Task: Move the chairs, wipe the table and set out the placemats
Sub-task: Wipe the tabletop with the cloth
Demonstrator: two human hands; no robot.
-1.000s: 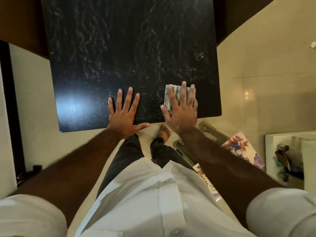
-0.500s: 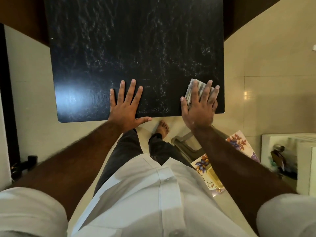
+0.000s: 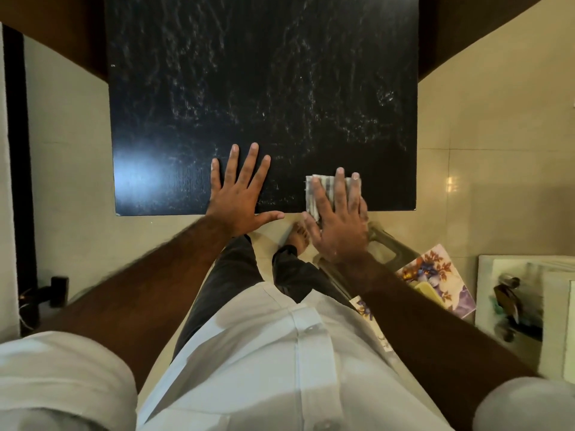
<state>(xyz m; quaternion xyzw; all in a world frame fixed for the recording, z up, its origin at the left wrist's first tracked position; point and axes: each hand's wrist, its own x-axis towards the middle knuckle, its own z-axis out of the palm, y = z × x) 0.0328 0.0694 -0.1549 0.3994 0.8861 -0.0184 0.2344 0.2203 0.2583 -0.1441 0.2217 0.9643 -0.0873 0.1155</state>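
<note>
Table (image 3: 264, 88): it is black and shiny, with pale wet streaks all over the top. It is right in front of you, and its near edge is by your legs.
Cloth (image 3: 330, 189): a small folded cloth with grey stripes. It lies on the table at the near edge, a bit in from the right corner.
Right hand (image 3: 337, 225): your fingers are straight and press flat on the cloth. The heel of your hand sticks out past the table edge.
Left hand (image 3: 239, 194): it lies flat on the bare table with fingers spread wide, holding nothing. It is just left of the cloth, not touching it.
Chair (image 3: 385, 241): a pale plastic one, low on your right, partly under your right arm.
Placemats (image 3: 435, 275): they have flowers on them and lie by the chair. You cannot tell if they rest on it.
Foot (image 3: 298, 236): one bare foot stands on the tile floor (image 3: 482, 119), just below the table edge.
</note>
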